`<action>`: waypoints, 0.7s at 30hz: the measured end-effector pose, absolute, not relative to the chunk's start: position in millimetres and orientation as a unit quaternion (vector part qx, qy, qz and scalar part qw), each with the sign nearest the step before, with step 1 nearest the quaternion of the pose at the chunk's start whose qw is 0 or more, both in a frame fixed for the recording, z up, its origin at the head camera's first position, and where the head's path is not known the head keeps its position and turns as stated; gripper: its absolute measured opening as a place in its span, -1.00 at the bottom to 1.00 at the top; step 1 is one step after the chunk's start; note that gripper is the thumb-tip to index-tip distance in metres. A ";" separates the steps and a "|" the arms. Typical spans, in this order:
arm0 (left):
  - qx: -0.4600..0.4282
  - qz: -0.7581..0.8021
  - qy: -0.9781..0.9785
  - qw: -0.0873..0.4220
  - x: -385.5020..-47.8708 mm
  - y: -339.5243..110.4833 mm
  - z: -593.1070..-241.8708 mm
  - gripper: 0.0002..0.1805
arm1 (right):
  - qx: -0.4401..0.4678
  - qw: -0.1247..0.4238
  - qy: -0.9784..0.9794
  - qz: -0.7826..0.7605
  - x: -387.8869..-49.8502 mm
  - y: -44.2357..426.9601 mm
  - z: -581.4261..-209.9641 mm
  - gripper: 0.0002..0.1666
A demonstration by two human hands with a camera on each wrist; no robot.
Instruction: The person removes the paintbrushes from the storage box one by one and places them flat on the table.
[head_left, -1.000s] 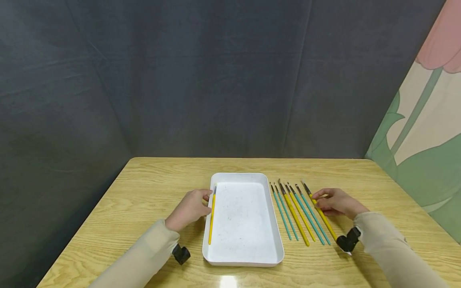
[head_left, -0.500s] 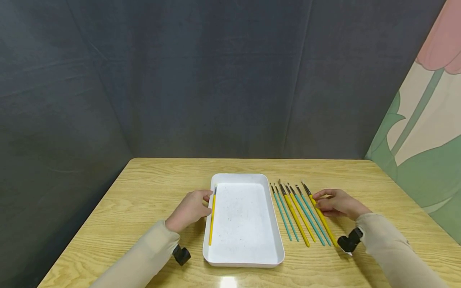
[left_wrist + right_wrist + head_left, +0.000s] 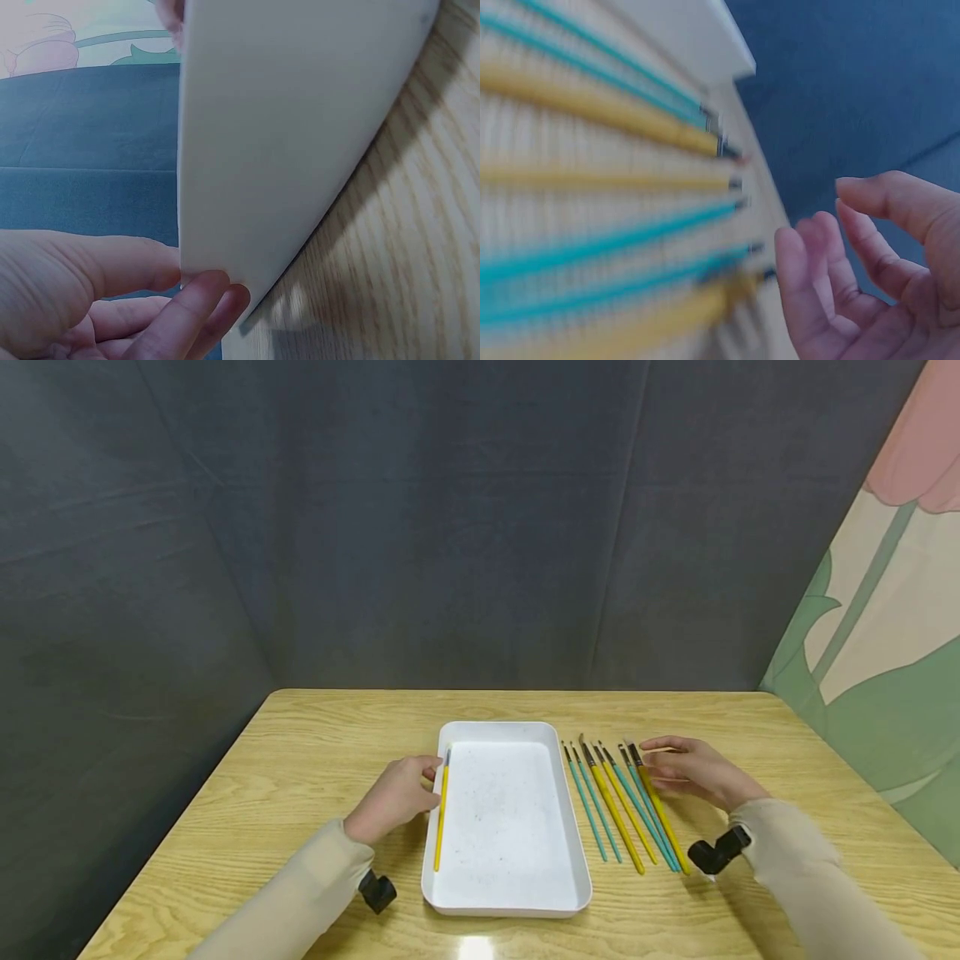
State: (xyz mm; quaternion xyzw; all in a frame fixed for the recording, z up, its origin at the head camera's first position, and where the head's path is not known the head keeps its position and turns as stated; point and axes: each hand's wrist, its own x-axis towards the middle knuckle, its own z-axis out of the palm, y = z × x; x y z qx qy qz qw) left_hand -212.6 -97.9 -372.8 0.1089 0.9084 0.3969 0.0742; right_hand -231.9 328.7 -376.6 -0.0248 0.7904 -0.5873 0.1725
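Note:
A white tray (image 3: pixel 510 827) lies on the table, with one thin yellow paintbrush (image 3: pixel 442 818) along its left inside wall. My left hand (image 3: pixel 396 795) holds the tray's left side; the left wrist view has the thumb at the rim and fingertips against the outer wall (image 3: pixel 255 150). Right of the tray, several teal and yellow paintbrushes (image 3: pixel 617 814) lie side by side, bristles away from me. My right hand (image 3: pixel 697 770) hovers beside the rightmost yellow paintbrush (image 3: pixel 666 827), close to its bristle end. In the right wrist view its fingers are loosely bent, nothing between them.
The wooden table (image 3: pixel 337 727) reaches back to a dark cloth (image 3: pixel 450 527) hanging behind it. A wall with a painted flower (image 3: pixel 885 610) stands on the right. Each wrist wears a small black camera (image 3: pixel 720 850).
The rightmost yellow paintbrush has shifted left, against the teal one beside it. My right hand has moved slightly left and away from me and off the brush. My left hand stays on the tray.

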 end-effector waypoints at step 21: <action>0.097 0.392 0.911 0.079 -212.8 -97.3 -370.1 -0.37 | -0.103 0.211 0.720 -0.654 -237.5 143.9 -343.7 -0.64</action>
